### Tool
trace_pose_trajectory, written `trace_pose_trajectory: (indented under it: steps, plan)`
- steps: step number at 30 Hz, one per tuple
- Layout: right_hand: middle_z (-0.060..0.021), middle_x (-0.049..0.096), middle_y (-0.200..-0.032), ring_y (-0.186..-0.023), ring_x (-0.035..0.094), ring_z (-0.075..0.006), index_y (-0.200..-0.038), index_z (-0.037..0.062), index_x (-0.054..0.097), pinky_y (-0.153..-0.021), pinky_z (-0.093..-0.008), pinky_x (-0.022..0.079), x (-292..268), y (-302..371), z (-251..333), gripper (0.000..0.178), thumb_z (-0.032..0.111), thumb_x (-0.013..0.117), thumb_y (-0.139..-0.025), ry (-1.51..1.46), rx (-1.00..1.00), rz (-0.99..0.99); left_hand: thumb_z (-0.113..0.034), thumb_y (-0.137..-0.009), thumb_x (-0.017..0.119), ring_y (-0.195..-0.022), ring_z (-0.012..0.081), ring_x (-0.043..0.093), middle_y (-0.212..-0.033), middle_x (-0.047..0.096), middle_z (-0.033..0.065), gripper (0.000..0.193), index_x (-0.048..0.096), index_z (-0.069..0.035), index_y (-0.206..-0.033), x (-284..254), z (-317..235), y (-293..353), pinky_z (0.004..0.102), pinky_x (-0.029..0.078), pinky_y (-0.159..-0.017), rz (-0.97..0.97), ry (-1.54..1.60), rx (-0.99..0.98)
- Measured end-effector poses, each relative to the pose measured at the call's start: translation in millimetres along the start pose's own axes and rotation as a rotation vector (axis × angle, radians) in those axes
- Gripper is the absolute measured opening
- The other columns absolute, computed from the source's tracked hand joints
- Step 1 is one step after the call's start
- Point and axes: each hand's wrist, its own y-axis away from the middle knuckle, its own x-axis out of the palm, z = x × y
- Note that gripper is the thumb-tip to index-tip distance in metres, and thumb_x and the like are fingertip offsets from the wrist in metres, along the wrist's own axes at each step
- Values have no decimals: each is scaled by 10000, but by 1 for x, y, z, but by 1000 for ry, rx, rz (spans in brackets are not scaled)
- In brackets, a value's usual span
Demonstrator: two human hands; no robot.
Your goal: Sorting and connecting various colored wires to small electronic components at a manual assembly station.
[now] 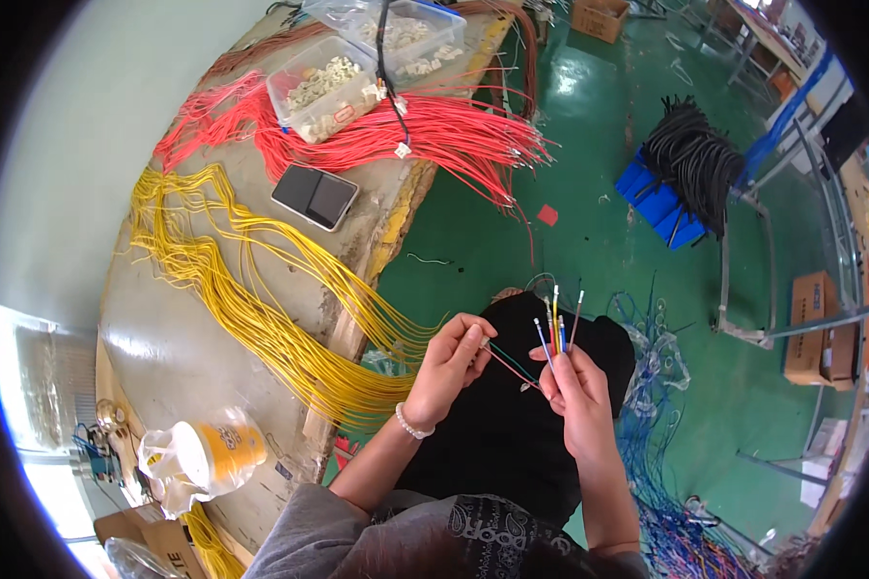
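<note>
Over my lap, my left hand pinches a small pale piece, which looks like a connector housing, mostly hidden by the fingertips. A green wire and a reddish wire run from it toward my right hand. My right hand is closed around a small bunch of wires in blue, yellow, white and brown. Their metal-tipped ends stick up above the fingers, spread apart. Left of my left hand, a thick bundle of yellow wires hangs over the table edge.
The worn table carries red wires, a clear box of pale connectors, a phone-like device and a yellow-white cup in plastic. At right are a blue crate with black cables, blue wires and a metal frame.
</note>
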Motion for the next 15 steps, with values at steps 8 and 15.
trace_pose_trajectory:
  steps: [8,15]
  plan:
    - [38,449,-647,-484,282,2,-1102,-7,565,-434,-170,192,-15,-12,0,277,202,425,-988,-86,82,114,-144,-971,491,-561,22,382,-662,448,-48,131,554,-29,-962,0,-3,-6,184,289,-489,-151,-316,43]
    - [22,475,-664,-494,285,5,-1124,-20,556,-443,-169,201,-33,-10,2,280,190,433,-985,-114,67,137,-111,-938,543,-553,22,397,-679,516,-46,107,565,-8,-920,1,5,-19,175,293,-489,-166,-490,72]
